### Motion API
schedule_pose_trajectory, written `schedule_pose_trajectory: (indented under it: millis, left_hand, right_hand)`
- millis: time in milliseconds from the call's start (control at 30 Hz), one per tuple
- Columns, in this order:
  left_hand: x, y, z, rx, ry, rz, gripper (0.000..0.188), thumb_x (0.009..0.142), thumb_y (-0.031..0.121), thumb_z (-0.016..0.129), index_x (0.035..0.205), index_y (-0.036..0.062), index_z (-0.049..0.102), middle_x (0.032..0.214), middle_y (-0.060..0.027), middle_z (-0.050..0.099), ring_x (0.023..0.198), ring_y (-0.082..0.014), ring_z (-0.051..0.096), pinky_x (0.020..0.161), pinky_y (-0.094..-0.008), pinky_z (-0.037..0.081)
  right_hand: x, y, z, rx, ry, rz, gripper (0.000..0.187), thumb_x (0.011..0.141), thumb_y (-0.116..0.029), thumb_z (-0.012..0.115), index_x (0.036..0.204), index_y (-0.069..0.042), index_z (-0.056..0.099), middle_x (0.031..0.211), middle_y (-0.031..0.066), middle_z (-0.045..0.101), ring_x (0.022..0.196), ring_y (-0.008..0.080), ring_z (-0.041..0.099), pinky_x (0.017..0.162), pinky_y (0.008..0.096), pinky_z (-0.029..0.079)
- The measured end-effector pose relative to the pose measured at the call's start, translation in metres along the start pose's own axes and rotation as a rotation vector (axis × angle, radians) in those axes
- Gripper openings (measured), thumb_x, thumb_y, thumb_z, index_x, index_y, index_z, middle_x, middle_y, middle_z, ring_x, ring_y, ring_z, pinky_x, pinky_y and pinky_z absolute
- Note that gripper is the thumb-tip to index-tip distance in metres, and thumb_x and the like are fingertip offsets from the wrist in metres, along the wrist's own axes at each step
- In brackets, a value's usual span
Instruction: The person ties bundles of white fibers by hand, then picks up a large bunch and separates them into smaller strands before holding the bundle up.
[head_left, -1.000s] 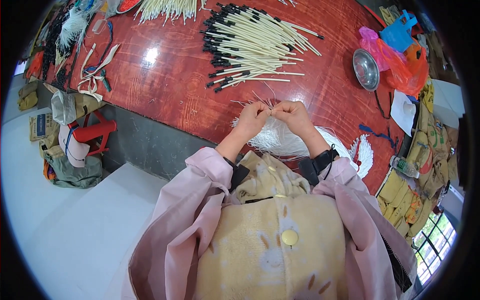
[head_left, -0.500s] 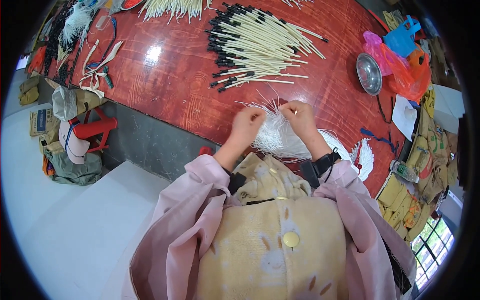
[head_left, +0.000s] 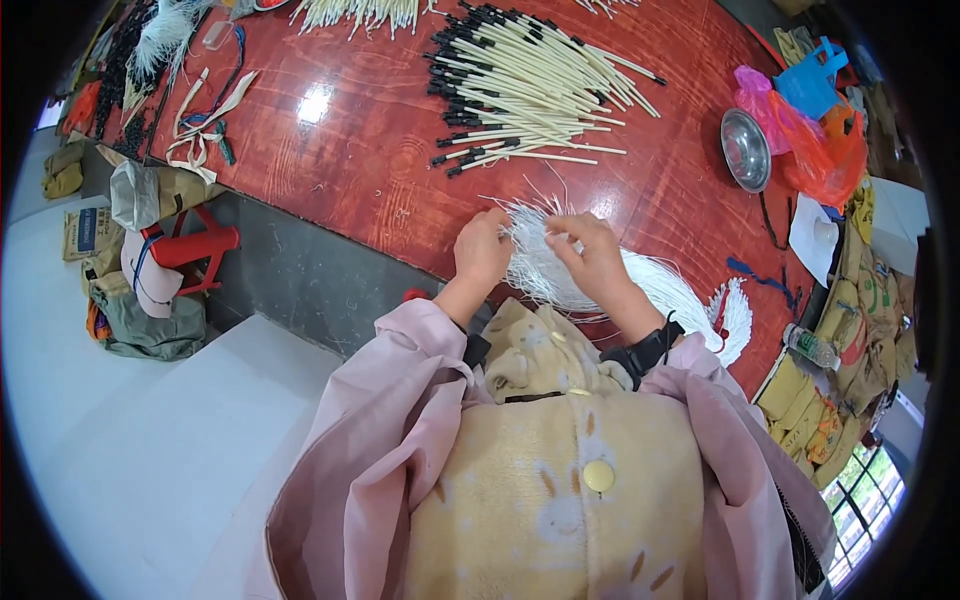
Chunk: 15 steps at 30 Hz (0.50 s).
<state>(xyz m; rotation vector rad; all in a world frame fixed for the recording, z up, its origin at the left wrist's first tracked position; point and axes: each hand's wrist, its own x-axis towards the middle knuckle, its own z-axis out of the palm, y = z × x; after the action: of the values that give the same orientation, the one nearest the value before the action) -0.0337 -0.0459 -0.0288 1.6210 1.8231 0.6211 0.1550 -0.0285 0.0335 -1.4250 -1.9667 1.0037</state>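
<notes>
A bundle of fine white strands (head_left: 655, 285) lies on the near edge of the table, its loose ends fanned out between my hands. My left hand (head_left: 483, 248) is closed at the left side of that fan, fingertips pinching strands. Over the middle of the bundle, my right hand (head_left: 592, 262) has its thumb and bent fingers parted, with nothing visible held in them. Several thin strands stick up beyond my fingertips. At the bundle's right end hangs a white braided piece (head_left: 735, 315) with a bit of red.
Beyond my hands lies a pile of cream sticks with black ends (head_left: 530, 85) on the red table (head_left: 350, 180). To the right are a metal bowl (head_left: 746, 150), plastic bags (head_left: 815, 130) and a bottle (head_left: 810, 345). A red stool (head_left: 205, 250) stands at left.
My right hand has shifted slightly left and its pinch has loosened, fingers now parted. My left hand has moved a little left and down against the strands. The whole view has shifted slightly.
</notes>
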Motion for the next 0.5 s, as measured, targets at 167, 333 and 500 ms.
schedule_pose_trajectory:
  millis: [167,333,500]
  left_hand:
    - [0.001,-0.019,0.003,-0.395,-0.202,-0.124,0.020,0.078,0.000,0.065,0.097,0.0010,0.060,0.082,-0.0076,0.062,0.065,-0.0145,0.060,0.054,-0.0285,0.047]
    - [-0.006,-0.005,-0.005,-0.731,-0.225,-0.224,0.022,0.081,-0.003,0.061,0.103,0.0031,0.058,0.085,-0.0012,0.060,0.066,-0.0033,0.055,0.047,-0.0198,0.044]
    - [-0.008,0.009,-0.014,-0.823,-0.213,-0.191,0.022,0.082,-0.002,0.061,0.103,0.0027,0.058,0.085,-0.0014,0.061,0.066,-0.0043,0.055,0.049,-0.0187,0.045]
  right_hand:
    - [-0.009,0.003,0.008,0.044,-0.060,0.021,0.026,0.081,-0.011,0.068,0.106,-0.004,0.067,0.087,0.0095,0.068,0.075,0.0218,0.059,0.069,0.0331,0.047]
    - [-0.007,0.000,0.010,0.077,-0.028,0.068,0.029,0.079,-0.012,0.071,0.106,-0.004,0.067,0.087,0.0096,0.067,0.076,0.0222,0.058,0.069,0.0329,0.047]
    - [-0.004,-0.003,0.021,0.004,-0.037,-0.009,0.031,0.076,-0.013,0.073,0.105,-0.004,0.067,0.089,0.0097,0.067,0.078,0.0223,0.058,0.069,0.0329,0.046]
